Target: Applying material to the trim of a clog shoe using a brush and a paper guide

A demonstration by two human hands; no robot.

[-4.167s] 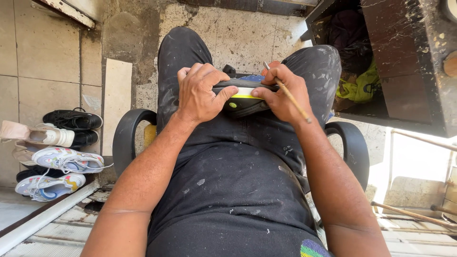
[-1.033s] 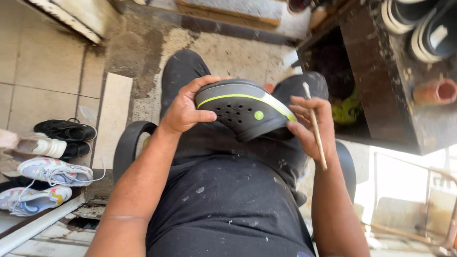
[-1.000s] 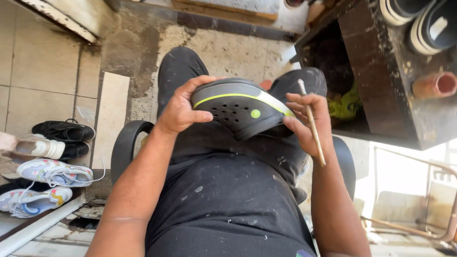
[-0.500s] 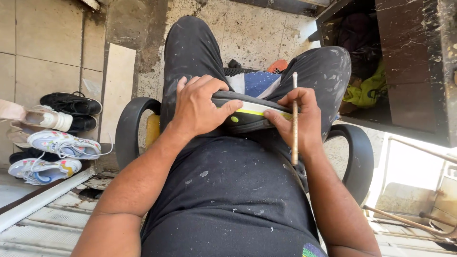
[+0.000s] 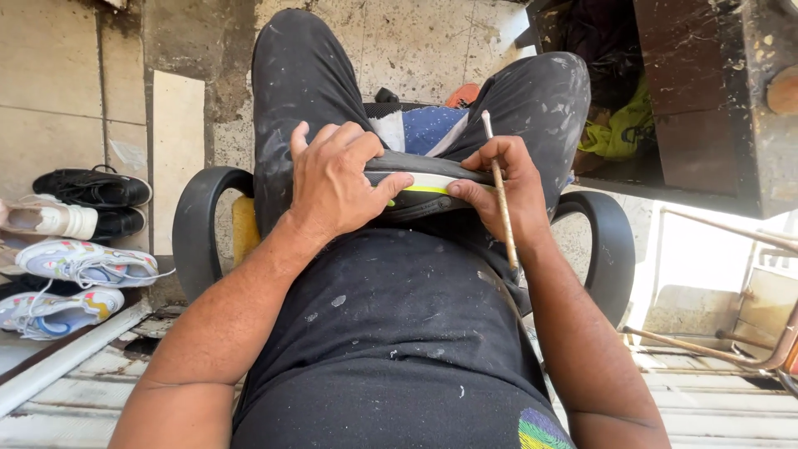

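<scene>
Dark clog with a yellow-green stripe (image 5: 432, 185) lies edge-on across the lap, left hand (image 5: 337, 179) clamped over its left end, right hand (image 5: 507, 187) pinching the right end with a thin brush stick (image 5: 499, 195) between its fingers; seemingly mid-job, sole edge being pressed.

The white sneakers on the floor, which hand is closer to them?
Left. The left hand rests on the dark shoe, toward the white sneakers; the right hand grips its far end.
</scene>
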